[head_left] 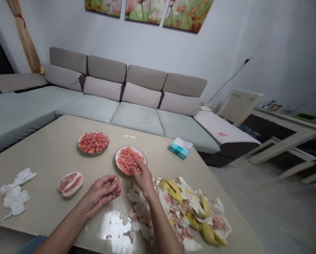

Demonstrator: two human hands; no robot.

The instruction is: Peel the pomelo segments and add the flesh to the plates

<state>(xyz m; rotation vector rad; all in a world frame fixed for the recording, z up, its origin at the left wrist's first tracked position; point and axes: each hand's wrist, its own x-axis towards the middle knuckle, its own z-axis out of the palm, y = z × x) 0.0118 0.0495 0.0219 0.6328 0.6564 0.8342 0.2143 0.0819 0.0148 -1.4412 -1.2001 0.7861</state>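
My left hand is curled, fingers and thumb pinching a pomelo segment just off the surface. My right hand hangs beside it, fingertips bunched and touching the pink pulp at the edge of the near plate; can't tell if they're gripping any. That plate sits just ahead of both hands. The far plate, also piled with pulp, is further ahead, left of my right hand. Left of my left hand, a pomelo chunk lies on the surface, pink flesh showing, with white membrane scraps further left. Right of and under my right forearm is a big peel heap, yellow rind and white pith mixed. Tissue box is well ahead to the right, near the table edge. Sofa is beyond it all.
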